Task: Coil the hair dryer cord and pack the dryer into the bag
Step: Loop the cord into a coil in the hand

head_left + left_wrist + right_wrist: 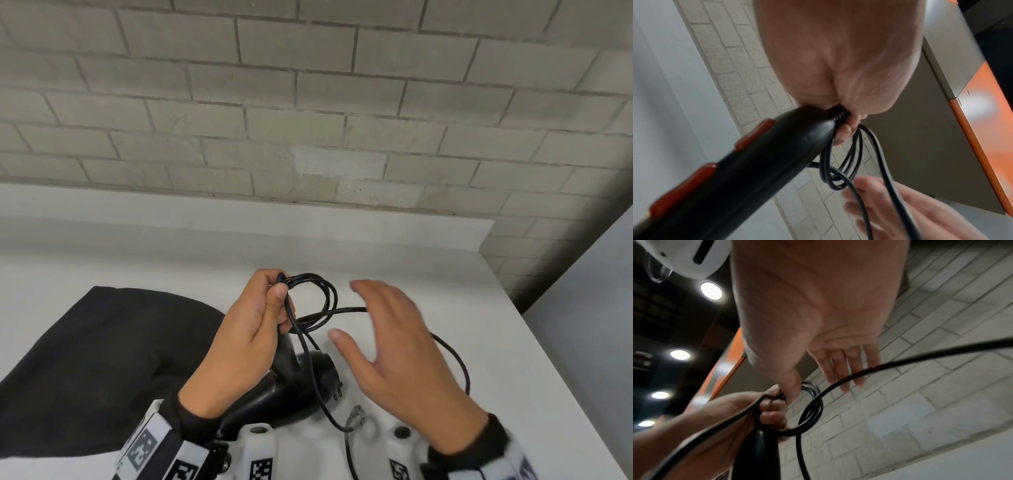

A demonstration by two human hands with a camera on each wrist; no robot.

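A black hair dryer point(294, 380) lies on the white counter point(137, 260), its handle pointing up toward my left hand point(274, 301). That hand grips several small loops of the black cord point(320, 298) at the handle's end; in the left wrist view the handle point(748, 162) shows red switches and the loops point(840, 170) hang below the fingers. My right hand point(363, 318) hovers to the right with straight, spread fingers, and the loose cord point(890, 365) runs across them. The plug point(337, 394) rests by the dryer. A black bag point(102, 356) lies flat to the left.
A grey brick wall point(308, 102) stands behind the counter. The counter's right edge point(548, 349) drops off near the loose cord loop point(459, 363). A small metal ring point(356, 416) lies near the front.
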